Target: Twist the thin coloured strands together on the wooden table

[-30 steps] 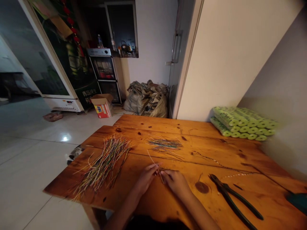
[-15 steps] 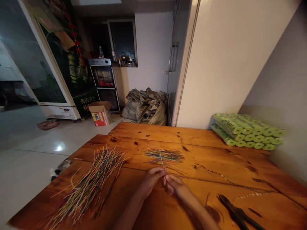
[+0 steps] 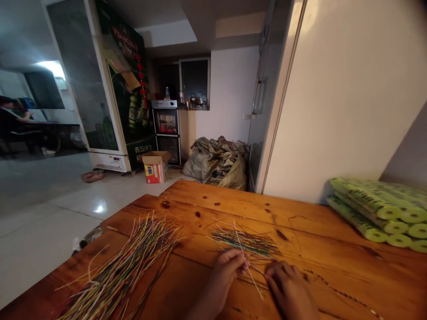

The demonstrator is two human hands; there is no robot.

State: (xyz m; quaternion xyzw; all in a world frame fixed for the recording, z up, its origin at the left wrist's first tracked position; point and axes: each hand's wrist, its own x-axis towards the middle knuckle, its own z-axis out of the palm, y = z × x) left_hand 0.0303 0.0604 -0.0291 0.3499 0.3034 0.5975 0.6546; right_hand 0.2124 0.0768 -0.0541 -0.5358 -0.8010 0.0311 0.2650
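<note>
Pinching a thin pale wire [image 3: 252,279] between the fingertips of our left hand [image 3: 225,273], we hold it tilted, its long axis running from the upper left, over the small heap of coloured wires [image 3: 245,242], down toward the lower right. Our right hand [image 3: 290,291] lies just beside it, fingers loosely curled on the wooden table [image 3: 213,195], grasping nothing we can see. A larger heap of coloured wires [image 3: 123,262] fans across the table well to the left; green wrapped rolls [image 3: 376,218] sit stacked at the right.
</note>
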